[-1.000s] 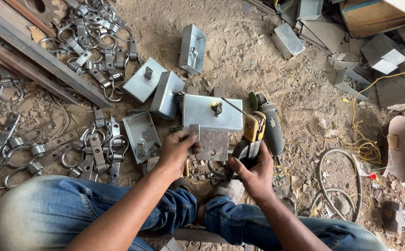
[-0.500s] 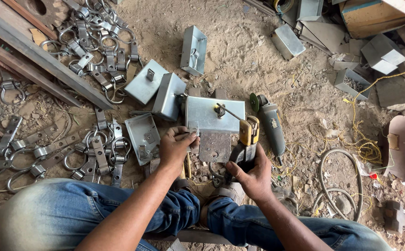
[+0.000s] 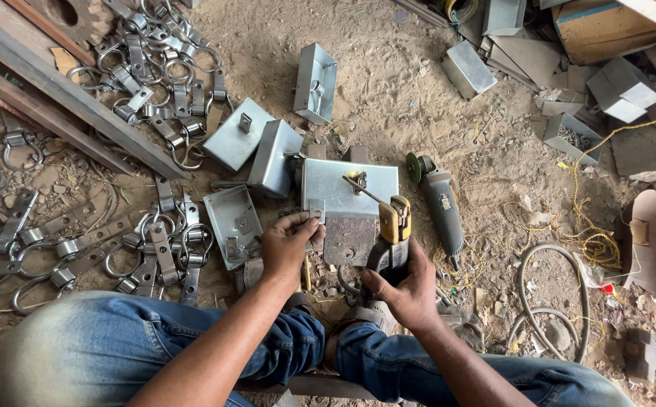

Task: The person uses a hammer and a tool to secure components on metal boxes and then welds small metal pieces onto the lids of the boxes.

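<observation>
Two bare hands work over a flat steel box lying on the sandy ground between the person's knees. The left hand pinches a small metal tab against the box's lower left corner, fingers closed on it. The right hand is clenched around the handle of a welding electrode holder with yellow jaws; its thin rod slants up and left, the tip close to a small fitting on the box's top face. Whether the tip actually touches cannot be told.

A darker steel plate lies against the box's near edge, just beside the tab. An angle grinder rests to the right of the box, near but apart. More open grey boxes sit to the left, and a heap of ringed clamps lies beyond them.

To do this well, the tab seems to need firm pressure flat against the corner so it does not shift, with the fingers kept clear of the rod's end. A steady wrist and a low rod angle would likely help, and bare skin so near the work looks like the main hazard.
</observation>
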